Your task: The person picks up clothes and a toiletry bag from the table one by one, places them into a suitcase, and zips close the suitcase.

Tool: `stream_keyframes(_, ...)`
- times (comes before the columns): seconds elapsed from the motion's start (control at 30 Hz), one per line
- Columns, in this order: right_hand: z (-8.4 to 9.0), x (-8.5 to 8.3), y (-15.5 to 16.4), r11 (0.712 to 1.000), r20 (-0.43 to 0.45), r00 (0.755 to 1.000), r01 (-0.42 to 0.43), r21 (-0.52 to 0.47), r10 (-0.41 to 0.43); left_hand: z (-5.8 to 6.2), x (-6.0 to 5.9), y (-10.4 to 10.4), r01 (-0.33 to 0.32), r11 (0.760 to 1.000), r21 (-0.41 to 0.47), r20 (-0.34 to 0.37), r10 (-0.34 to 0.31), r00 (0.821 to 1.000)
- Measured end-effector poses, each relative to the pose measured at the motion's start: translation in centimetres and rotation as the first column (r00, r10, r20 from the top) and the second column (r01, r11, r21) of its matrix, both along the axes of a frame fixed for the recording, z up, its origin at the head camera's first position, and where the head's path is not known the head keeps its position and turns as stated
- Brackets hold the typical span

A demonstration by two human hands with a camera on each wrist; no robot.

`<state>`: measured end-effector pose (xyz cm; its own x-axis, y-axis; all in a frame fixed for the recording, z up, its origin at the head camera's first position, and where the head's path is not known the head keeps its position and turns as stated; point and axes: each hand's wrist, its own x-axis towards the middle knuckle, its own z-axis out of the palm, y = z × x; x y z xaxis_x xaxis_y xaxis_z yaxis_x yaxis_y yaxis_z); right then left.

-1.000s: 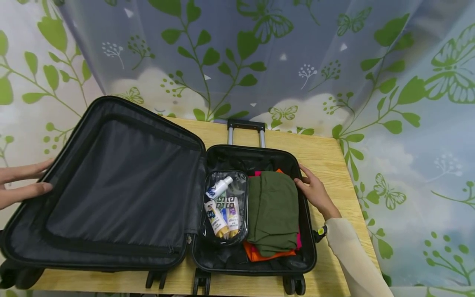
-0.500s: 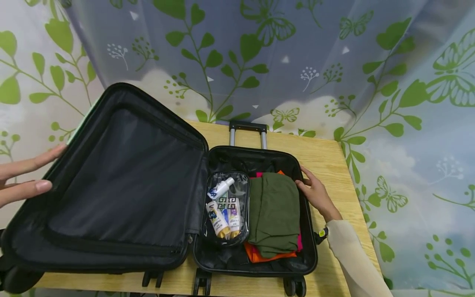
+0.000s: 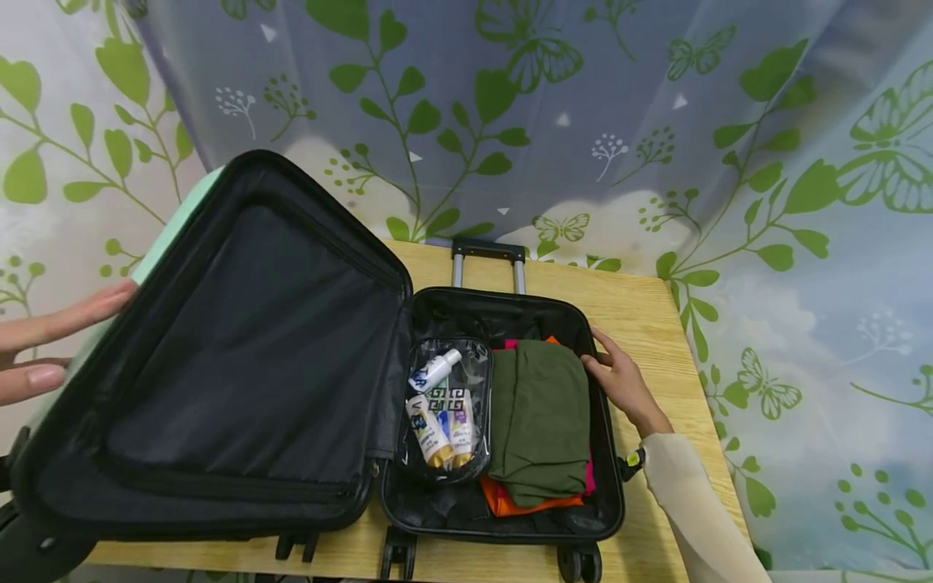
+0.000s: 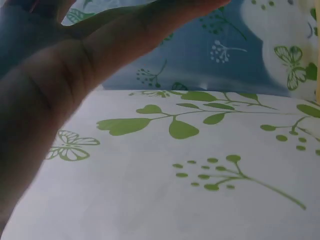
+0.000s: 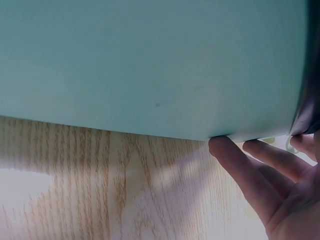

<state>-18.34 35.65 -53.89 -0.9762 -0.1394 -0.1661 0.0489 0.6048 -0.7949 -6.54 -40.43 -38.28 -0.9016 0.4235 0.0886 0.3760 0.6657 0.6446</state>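
Straight, spread fingers (image 3: 109, 301) of the left hand (image 3: 29, 334) rest against the outer edge of the tilted lid (image 3: 240, 348), while the right hand (image 3: 625, 385) pinches the right rim of the suitcase (image 3: 503, 534) between thumb and fingertips. Inside its base, which lies on the bench (image 3: 641, 308), a clear pouch (image 3: 486, 425) of tubes (image 3: 428, 433) sits left of folded green clothing (image 3: 543, 413) atop orange cloth (image 3: 503, 504); beyond, the pull handle (image 3: 488, 248) extends from the far side.

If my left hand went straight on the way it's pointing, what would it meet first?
Most likely the tilted suitcase lid, at its mint-green outer side: the left hand looks close against it in the head view, though exact contact is hard to judge.
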Motion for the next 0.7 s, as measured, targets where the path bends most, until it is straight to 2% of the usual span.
stream_keyframes(0.03,0.0,0.1,0.0,1.000,-0.003,1.000,-0.001,-0.002,0.001,-0.4,0.1,-0.1,0.026,0.996,0.089,-0.013,-0.025,1.000)
stream_keyframes(0.07,0.1,0.1,0.0,1.000,-0.002,1.000,-0.002,-0.005,0.002,-0.7,0.1,0.0,0.072,0.977,0.203,-0.022,-0.069,0.997)
stream_keyframes(0.1,0.1,0.1,0.0,1.000,-0.002,1.000,-0.003,-0.005,0.003,-0.9,0.1,0.2,0.116,0.944,0.310,-0.026,-0.113,0.993)
stream_keyframes(0.17,0.1,0.2,-0.1,1.000,-0.004,1.000,-0.004,-0.010,0.004,-1.0,0.3,0.6,0.154,0.913,0.377,-0.058,-0.143,0.988)
stream_keyframes(0.2,0.2,0.2,-0.1,1.000,-0.004,1.000,-0.005,-0.013,0.005,-0.8,0.4,0.8,0.155,0.909,0.388,-0.058,-0.143,0.988)
stream_keyframes(0.23,0.2,0.2,-0.2,1.000,-0.003,1.000,-0.006,-0.017,0.006,-0.7,0.4,1.1,0.167,0.905,0.392,-0.058,-0.157,0.986)
stream_keyframes(0.33,0.2,0.3,-0.4,1.000,-0.006,1.000,-0.010,-0.025,0.010,0.0,0.8,1.8,0.124,0.956,0.267,-0.053,-0.114,0.992)
stream_keyframes(0.37,0.2,0.3,-0.4,1.000,-0.005,1.000,-0.013,-0.027,0.013,0.3,0.8,2.1,0.116,0.963,0.244,-0.050,-0.107,0.993)
stream_keyframes(0.47,0.3,0.4,-0.4,1.000,-0.001,1.000,-0.014,-0.024,0.014,1.5,1.0,3.3,0.120,0.971,0.205,-0.053,-0.111,0.992)
stream_keyframes(0.57,0.4,0.5,-0.4,1.000,0.006,1.000,-0.010,-0.030,0.011,2.7,1.0,4.7,0.136,0.983,0.120,-0.104,-0.124,0.987)
stream_keyframes(0.63,0.4,0.5,-0.3,0.999,0.010,1.000,-0.005,-0.036,0.005,3.3,0.9,5.5,0.150,0.984,0.098,-0.118,-0.138,0.983)
stream_keyframes(0.7,0.4,0.5,-0.2,0.999,0.014,1.000,-0.001,-0.036,0.002,3.9,1.0,6.4,0.156,0.983,0.096,-0.098,-0.146,0.984)
